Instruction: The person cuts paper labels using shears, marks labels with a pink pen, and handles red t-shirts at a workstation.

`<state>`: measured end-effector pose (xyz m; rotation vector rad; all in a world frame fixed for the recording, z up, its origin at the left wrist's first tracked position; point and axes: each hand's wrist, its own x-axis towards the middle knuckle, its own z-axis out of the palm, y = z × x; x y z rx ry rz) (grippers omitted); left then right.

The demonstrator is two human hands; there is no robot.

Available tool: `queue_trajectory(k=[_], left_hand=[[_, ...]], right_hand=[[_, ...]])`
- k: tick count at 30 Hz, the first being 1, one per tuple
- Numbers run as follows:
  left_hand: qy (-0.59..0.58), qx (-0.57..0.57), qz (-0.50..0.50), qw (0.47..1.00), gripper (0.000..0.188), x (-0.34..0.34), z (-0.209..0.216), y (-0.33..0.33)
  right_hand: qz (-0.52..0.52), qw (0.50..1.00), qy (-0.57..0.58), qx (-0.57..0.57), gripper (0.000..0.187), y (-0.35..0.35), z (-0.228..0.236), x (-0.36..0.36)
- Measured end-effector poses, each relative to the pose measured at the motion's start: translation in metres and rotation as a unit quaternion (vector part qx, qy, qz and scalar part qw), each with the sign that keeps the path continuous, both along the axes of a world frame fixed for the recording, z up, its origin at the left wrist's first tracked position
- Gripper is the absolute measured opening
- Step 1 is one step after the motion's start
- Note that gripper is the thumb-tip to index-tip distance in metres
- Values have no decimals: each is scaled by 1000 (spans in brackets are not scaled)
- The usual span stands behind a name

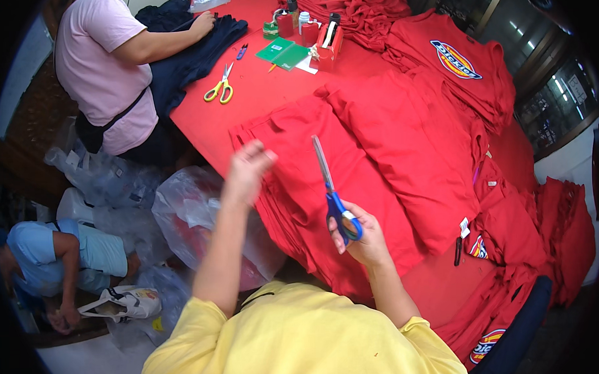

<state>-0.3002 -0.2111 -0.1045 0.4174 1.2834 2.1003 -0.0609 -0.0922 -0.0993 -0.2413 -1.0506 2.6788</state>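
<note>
In my right hand (364,241) is a pair of scissors (327,186) with blue handles, its blades together and pointing away from me. My fingers are in and around the handles. The blades hang over a red garment (404,157) spread with folds across the near part of the table. My left hand (247,172) is raised by the garment's left edge, smeared by motion; whether its fingers touch the cloth or hold anything cannot be made out. A small white tag (464,229) shows at the garment's right edge, with a slim black tool (458,252) just below it.
Yellow-handled scissors (219,87), a green booklet (283,53) and a red tape dispenser (329,44) lie farther back. Piled red garments (453,63) line the right side. A pink-shirted co-worker (110,68) handles dark cloth; another person (64,251) bends low among plastic bags (188,197).
</note>
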Motion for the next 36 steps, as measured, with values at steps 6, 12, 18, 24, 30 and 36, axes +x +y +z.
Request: queue_trajectory(k=[6, 12, 18, 24, 30, 36], left_hand=[[430, -394, 277, 764, 46, -92, -23, -6], [686, -407, -43, 602, 76, 35, -48, 62], [594, -536, 41, 598, 91, 5, -72, -26], [528, -470, 227, 670, 65, 36, -87, -87], [676, -342, 14, 653, 63, 205, -40, -31], [259, -292, 197, 899, 55, 326, -108, -54]], right_hand=[[-50, 980, -99, 167, 57, 6, 13, 64], [-84, 861, -254, 432, 73, -15, 9, 103], [-51, 714, -242, 655, 70, -53, -21, 139], [40, 838, -140, 526, 63, -76, -35, 173], [-36, 814, -160, 557, 63, -64, -40, 201], [-39, 784, -134, 605, 63, -58, -33, 203]])
